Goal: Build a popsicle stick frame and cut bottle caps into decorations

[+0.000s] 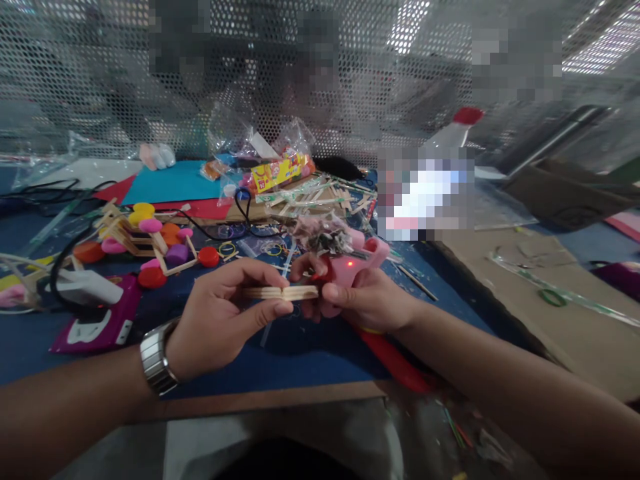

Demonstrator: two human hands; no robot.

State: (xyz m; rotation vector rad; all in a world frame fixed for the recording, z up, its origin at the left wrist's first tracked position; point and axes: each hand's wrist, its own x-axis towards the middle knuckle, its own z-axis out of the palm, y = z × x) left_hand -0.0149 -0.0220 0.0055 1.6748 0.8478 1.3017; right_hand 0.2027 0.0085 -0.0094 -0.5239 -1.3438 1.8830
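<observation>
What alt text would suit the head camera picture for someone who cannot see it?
Two hands meet over a blue craft table: the left hand pinches wooden sticks, the right hand grips a pink glue gun. A stick frame with coloured caps lies behind.

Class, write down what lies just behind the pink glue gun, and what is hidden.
Behind the glue gun lies a clear bag of small dark pieces, then a pile of wooden sticks. The right hand covers the gun's grip, so its lower part cannot be seen.
</observation>
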